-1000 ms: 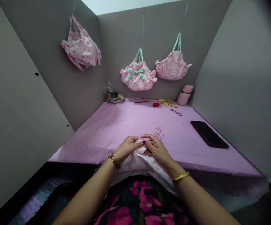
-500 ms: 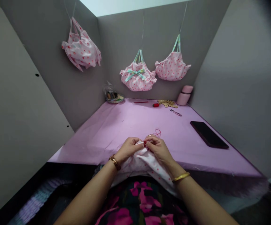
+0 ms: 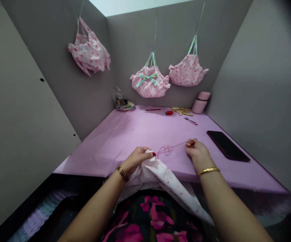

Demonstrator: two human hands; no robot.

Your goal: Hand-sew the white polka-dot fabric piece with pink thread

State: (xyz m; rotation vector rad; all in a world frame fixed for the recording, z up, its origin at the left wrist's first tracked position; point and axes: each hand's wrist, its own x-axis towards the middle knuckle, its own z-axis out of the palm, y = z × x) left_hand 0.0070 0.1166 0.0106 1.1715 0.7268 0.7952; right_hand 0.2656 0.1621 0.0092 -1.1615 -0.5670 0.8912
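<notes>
White fabric with pink dots (image 3: 172, 179) lies over my lap and the table's front edge. My left hand (image 3: 138, 159) pinches its upper edge between thumb and fingers. To the right, above the table, my right hand (image 3: 197, 151) is closed in a pinch on a red thread (image 3: 179, 145). The thread runs from the fabric by my left thumb to my right fingertips, with loose loops between the hands. Any needle is too small to make out.
On the purple table (image 3: 105, 141) are a dark phone (image 3: 227, 145), snips (image 3: 190, 121), a red spool (image 3: 168, 113), a red pencil (image 3: 152, 109), a pink flask (image 3: 201, 102) and a woven tray (image 3: 129, 106). Dotted garments (image 3: 150, 82) hang above the back.
My right hand has moved away from the fabric to the right, drawing the red thread out. My left hand stays on the fabric. The view has shifted slightly.
</notes>
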